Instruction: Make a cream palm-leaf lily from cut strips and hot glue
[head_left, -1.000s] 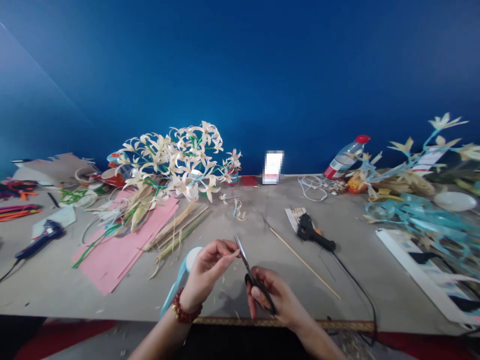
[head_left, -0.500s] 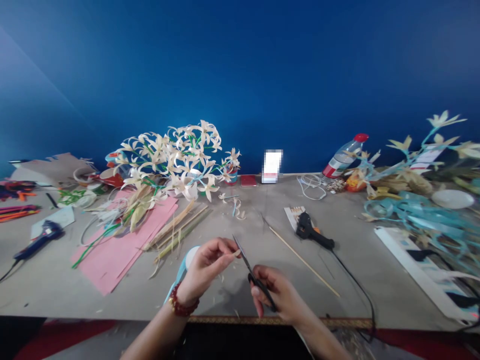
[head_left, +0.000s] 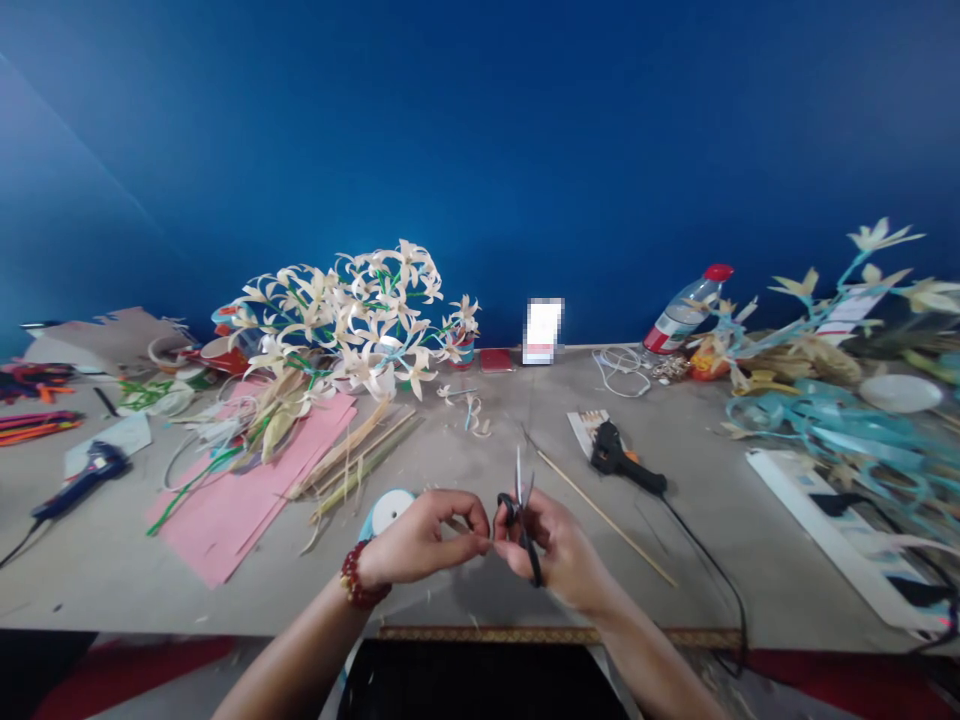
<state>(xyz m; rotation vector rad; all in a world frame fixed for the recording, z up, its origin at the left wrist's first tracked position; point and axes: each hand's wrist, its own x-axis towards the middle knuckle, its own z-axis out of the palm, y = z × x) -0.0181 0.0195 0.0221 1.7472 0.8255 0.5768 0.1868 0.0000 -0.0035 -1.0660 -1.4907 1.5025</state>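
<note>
My right hand (head_left: 561, 552) is closed around a pair of black-handled scissors (head_left: 534, 562). The blades point up and away, slightly apart. Close on the left, my left hand (head_left: 431, 538), with a dark red bead bracelet at the wrist, pinches a small pale strip (head_left: 493, 544), mostly hidden by the fingertips. The fingertips of both hands nearly meet at it, and I cannot tell whether the right fingers touch it too. Behind my left wrist lies a roll of light blue tape or ribbon (head_left: 391, 510) with a white centre, partly covered.
Dried husk strips (head_left: 360, 465) and pink sheets (head_left: 217, 525) lie to the left, before a bunch of white flowers (head_left: 352, 320). A thin stick (head_left: 607, 515), a black glue gun (head_left: 624, 462) and a power strip (head_left: 840, 540) lie to the right. A blue glue gun (head_left: 82, 485) is far left.
My hands have come together. The scissors have swung from the pale strip to point upward, with their blades now parted. My left hand has moved slightly right and down.
</note>
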